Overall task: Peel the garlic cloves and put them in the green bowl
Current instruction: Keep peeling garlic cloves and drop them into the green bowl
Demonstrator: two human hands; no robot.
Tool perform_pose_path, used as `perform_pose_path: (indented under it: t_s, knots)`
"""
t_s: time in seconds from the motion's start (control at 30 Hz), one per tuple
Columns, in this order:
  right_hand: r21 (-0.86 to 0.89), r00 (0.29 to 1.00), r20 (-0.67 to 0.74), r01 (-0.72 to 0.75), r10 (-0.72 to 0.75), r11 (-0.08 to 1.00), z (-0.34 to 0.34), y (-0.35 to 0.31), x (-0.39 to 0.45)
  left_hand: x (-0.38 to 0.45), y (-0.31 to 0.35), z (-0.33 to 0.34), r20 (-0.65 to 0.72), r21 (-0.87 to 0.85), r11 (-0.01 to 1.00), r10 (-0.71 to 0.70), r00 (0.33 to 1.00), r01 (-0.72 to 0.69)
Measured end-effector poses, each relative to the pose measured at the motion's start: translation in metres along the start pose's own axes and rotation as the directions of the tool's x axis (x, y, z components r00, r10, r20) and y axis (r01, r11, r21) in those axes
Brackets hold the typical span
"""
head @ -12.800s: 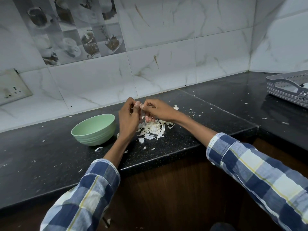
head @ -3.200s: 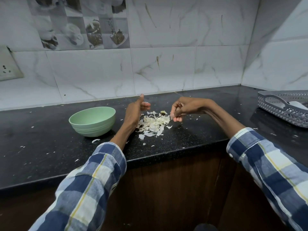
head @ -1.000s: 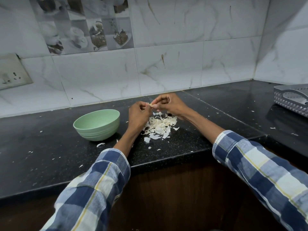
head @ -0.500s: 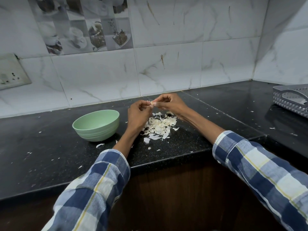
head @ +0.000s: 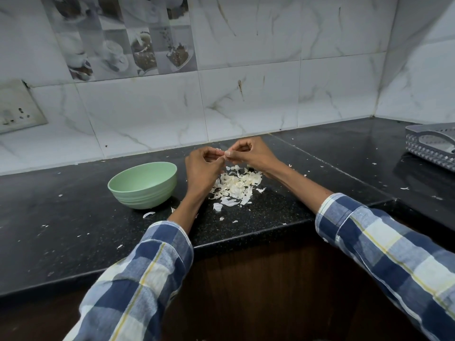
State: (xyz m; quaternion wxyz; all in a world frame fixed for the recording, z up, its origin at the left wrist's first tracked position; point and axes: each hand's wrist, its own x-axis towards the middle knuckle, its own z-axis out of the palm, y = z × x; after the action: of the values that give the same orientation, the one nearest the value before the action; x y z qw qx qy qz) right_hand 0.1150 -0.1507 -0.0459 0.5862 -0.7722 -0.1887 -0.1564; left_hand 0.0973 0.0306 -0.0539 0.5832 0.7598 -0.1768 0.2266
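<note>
My left hand point(head: 202, 168) and my right hand point(head: 248, 155) meet fingertip to fingertip above the black counter, both pinching a small garlic clove point(head: 222, 153) that is mostly hidden between the fingers. Below them lies a pile of white garlic skins point(head: 235, 187). The green bowl point(head: 144, 184) stands on the counter just left of my left hand; its inside is not visible from here.
A grey perforated plastic basket point(head: 430, 150) sits at the far right of the counter point(head: 61, 217). Small skin flakes are scattered over the dark surface. A tiled wall with a socket plate point(head: 17, 107) runs behind. The counter edge drops to a wooden cabinet front.
3.2 s ago my hands were apart; they have come together over the skin pile and now pinch the clove between them. In the last half second they barely moved.
</note>
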Motion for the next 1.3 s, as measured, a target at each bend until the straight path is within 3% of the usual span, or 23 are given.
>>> perform_pose_path:
  t_s: [0.23, 0.5, 0.67, 0.97, 1.2, 1.3]
  knots:
    - [0.067, 0.999, 0.036, 0.021, -0.023, 0.998, 0.000, -0.002, -0.001, 0.000, 0.000, -0.001, -0.019, 0.011, 1.000, 0.030, 0.999, -0.029]
    - [0.093, 0.997, 0.038, -0.070, 0.067, 0.993, 0.002, -0.005, 0.000, 0.002, -0.003, -0.003, -0.035, -0.070, 0.996, -0.061, 0.998, 0.058]
    - [-0.012, 0.997, -0.010, -0.081, 0.081, 0.997, 0.002, -0.003, 0.003, 0.002, -0.003, -0.003, 0.025, -0.134, 0.987, -0.090, 0.996, 0.092]
    - [-0.156, 0.998, 0.027, -0.057, 0.062, 0.986, 0.004, -0.004, 0.005, 0.004, -0.005, 0.001, 0.090, -0.286, 0.938, -0.179, 0.980, 0.197]
    - [-0.346, 0.994, 0.054, -0.069, 0.093, 0.936, 0.002, -0.003, 0.000, 0.011, -0.013, -0.002, 0.007, -0.352, 0.914, -0.210, 0.978, 0.199]
    - [-0.347, 0.997, 0.070, 0.012, 0.013, 0.938, 0.001, -0.004, -0.003, 0.011, -0.016, 0.001, 0.031, -0.292, 0.942, -0.163, 0.986, 0.165]
